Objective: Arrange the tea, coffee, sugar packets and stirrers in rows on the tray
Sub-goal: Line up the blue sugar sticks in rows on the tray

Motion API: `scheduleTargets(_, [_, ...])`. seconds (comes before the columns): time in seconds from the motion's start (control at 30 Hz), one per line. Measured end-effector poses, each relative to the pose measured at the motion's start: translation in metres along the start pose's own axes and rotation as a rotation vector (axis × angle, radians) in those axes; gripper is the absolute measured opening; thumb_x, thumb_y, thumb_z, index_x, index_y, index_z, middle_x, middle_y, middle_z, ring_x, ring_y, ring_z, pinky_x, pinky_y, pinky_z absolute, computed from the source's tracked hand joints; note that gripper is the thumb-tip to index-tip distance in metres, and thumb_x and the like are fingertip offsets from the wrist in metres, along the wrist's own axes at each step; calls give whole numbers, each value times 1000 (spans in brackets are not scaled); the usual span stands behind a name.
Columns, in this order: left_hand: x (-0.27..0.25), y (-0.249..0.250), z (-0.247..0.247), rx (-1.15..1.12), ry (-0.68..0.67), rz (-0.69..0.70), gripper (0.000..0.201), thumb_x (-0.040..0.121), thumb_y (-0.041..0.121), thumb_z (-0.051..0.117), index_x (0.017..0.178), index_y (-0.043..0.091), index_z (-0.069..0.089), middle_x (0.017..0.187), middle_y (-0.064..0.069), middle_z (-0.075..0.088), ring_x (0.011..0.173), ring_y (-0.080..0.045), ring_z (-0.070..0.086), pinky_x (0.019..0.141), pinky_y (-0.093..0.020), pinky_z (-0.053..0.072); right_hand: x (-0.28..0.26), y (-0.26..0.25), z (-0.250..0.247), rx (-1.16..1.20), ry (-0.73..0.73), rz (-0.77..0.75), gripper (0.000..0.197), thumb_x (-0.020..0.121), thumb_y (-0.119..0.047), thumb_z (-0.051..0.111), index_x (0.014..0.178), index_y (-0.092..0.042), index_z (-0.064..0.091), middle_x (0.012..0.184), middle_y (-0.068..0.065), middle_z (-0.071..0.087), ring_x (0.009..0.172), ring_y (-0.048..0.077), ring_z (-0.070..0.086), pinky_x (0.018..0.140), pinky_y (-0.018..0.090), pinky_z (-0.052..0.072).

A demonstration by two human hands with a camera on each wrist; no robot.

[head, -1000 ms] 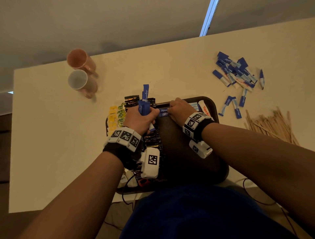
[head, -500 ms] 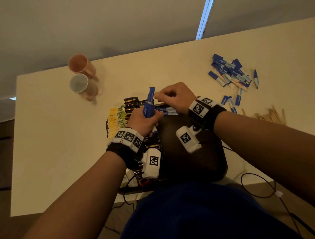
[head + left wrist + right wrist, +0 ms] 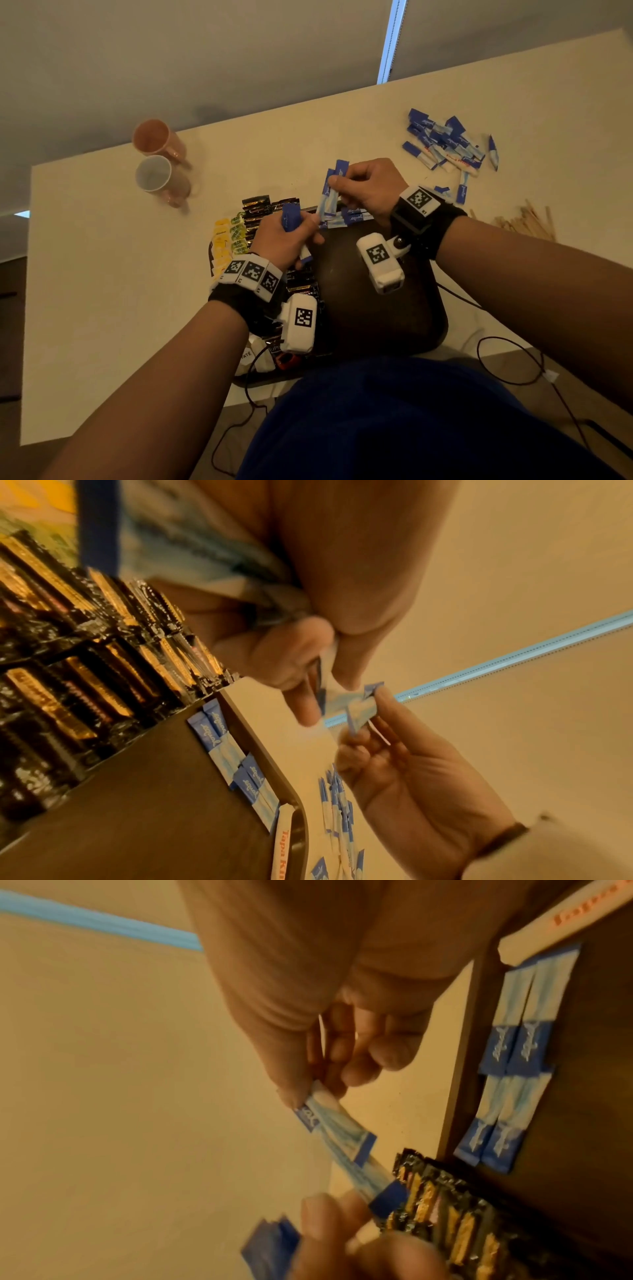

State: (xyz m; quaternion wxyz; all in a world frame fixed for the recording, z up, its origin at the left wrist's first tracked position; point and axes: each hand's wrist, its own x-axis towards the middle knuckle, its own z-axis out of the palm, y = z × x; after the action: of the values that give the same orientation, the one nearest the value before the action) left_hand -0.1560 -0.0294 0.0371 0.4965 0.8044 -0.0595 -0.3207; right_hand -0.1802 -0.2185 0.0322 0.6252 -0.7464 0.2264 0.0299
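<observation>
The right hand [image 3: 368,186] now pinches 2 blue sugar sticks [image 3: 329,192] above the far edge of the tray [image 3: 394,308]; 1 second earlier it pressed flat on the sugar row [image 3: 349,217]. The left hand [image 3: 284,240] still grips a bundle of sugar sticks [image 3: 290,217], fingers curled round it. Judgement: a fresh pair is being drawn for placement in the row. Loose sugar [image 3: 445,144] and stirrers [image 3: 527,222] remain on the table [image 3: 102,274].
</observation>
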Motion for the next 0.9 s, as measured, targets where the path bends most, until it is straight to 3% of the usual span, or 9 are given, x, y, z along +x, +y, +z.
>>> scheduleTargets(0.1, [4, 3, -3, 23, 73, 24, 20, 96, 29, 63, 91, 12, 72, 78, -2, 75, 43, -19, 54, 38, -25, 42, -3, 0, -6, -264, -139, -83, 26, 87, -29, 71, 72, -8, 72, 60, 2, 64, 54, 11, 56, 60, 32, 50])
scheduleTargets(0.17, [5, 9, -4, 57, 86, 69, 16, 94, 27, 66, 91, 14, 73, 73, 1, 73, 45, -17, 57, 39, -25, 45, -7, -1, -3, -332, -208, -120, 25, 87, -30, 70, 71, -11, 71, 59, 0, 63, 51, 8, 54, 57, 29, 48])
scheduleTargets(0.3, [4, 16, -3, 120, 35, 96, 11, 86, 16, 74, 90, 7, 71, 66, 0, 64, 38, -2, 52, 41, -15, 41, -10, -4, -1, -277, -217, -121, 25, 88, -28, 70, 72, -9, 71, 59, 0, 63, 50, 7, 54, 56, 24, 48])
scheduleTargets(0.43, [4, 14, -2, 94, 71, 49, 14, 86, 16, 74, 90, 4, 69, 70, -8, 64, 35, -5, 50, 37, -18, 40, -12, -5, -1, -244, -237, -106, 25, 88, -29, 69, 78, -7, 73, 66, 7, 66, 56, 11, 58, 58, 26, 52])
scheduleTargets(0.63, [6, 10, -8, 46, 175, 3, 13, 86, 20, 75, 80, 15, 65, 62, 1, 64, 35, -11, 51, 38, -23, 43, -13, 16, -1, -230, -202, 19, 9, 93, -23, 64, 87, -17, 67, 82, 6, 69, 69, 13, 67, 63, 25, 59])
scheduleTargets(0.73, [5, 6, -10, 30, 172, -4, 13, 87, 18, 75, 79, 17, 64, 66, -3, 65, 35, -8, 51, 37, -21, 42, -4, 37, 2, -593, -265, 49, 15, 96, -22, 58, 106, -17, 67, 102, 5, 66, 87, 21, 65, 80, 35, 56])
scheduleTargets(0.8, [3, 4, -10, 27, 172, -6, 13, 87, 17, 74, 79, 16, 64, 67, -3, 65, 34, -8, 50, 36, -20, 41, 2, 47, 8, -882, -430, 63, 24, 96, -23, 56, 117, -16, 65, 112, 6, 65, 103, 23, 61, 93, 37, 50])
scheduleTargets(0.9, [1, 1, -12, 26, 176, -11, 10, 87, 15, 74, 84, 9, 66, 65, -1, 64, 33, -7, 49, 34, -19, 40, 11, 51, 25, -1147, -624, 47, 23, 95, -22, 58, 114, -12, 66, 119, 12, 64, 109, 28, 61, 96, 39, 50])
